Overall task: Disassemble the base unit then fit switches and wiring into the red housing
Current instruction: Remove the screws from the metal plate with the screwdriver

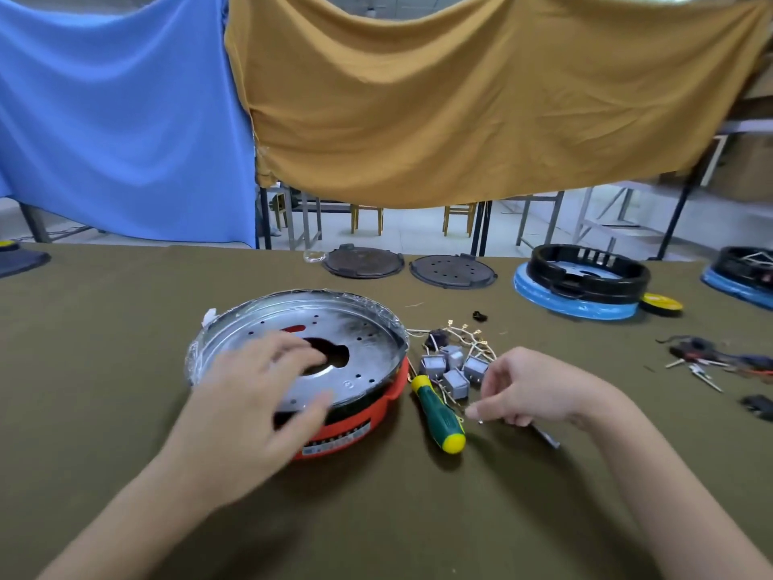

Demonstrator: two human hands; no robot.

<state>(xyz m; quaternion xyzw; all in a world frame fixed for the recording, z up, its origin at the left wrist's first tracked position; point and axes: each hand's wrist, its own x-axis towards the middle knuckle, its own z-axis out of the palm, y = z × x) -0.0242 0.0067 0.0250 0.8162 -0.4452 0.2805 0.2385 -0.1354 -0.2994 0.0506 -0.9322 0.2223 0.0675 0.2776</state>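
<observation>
A round silver metal plate [359, 328] wrapped in clear film lies tilted on top of the red housing [368, 416]. My left hand [251, 395] rests on the plate's near side, fingers spread toward its centre hole. To the right lies a cluster of grey switches [454, 370] with pale wiring and brass terminals [464, 332]. My right hand [527, 391] hovers just beside them, pinching a tiny screw [480, 421] between fingertips. A green screwdriver with yellow ends [439, 414] lies between the housing and my right hand.
The table has an olive cloth [125, 349]. Two dark round lids [364, 263] [454, 272] sit at the far edge. Black rings on blue bases [585, 286] [744, 278] stand at far right, with a yellow disc [661, 304]. Loose wires and keys [711, 357] lie at right.
</observation>
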